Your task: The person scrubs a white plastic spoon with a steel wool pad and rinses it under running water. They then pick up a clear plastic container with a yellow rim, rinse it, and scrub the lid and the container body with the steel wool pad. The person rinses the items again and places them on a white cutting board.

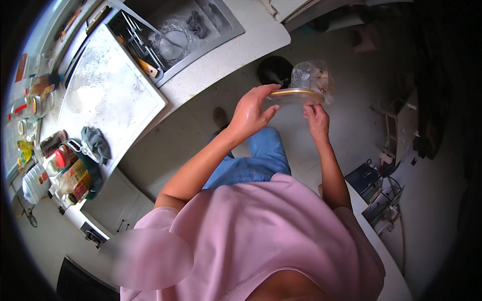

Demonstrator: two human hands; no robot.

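Observation:
A shallow, clear round dish or lid with a yellow-gold band [295, 92] is held edge-on in front of me, above the floor. My left hand [253, 109] grips its left edge, with the fingers along the top and the thumb lower down. On the other side, my right hand [318, 121] pinches the lower right edge between thumb and fingers. Beneath and beyond the dish are a dark round bin [274, 70] and a container with a clear plastic bag [310, 73]. Which of the two is a lid or bowl, I cannot tell.
Water runs from a faucet into the metal sink [226, 28], over a pale round item [173, 44] near a dark scrubber [197, 25]. A white cutting board [109, 81] lies left of a knife rack [140, 41]. Jars and packets [73, 175] crowd the left counter.

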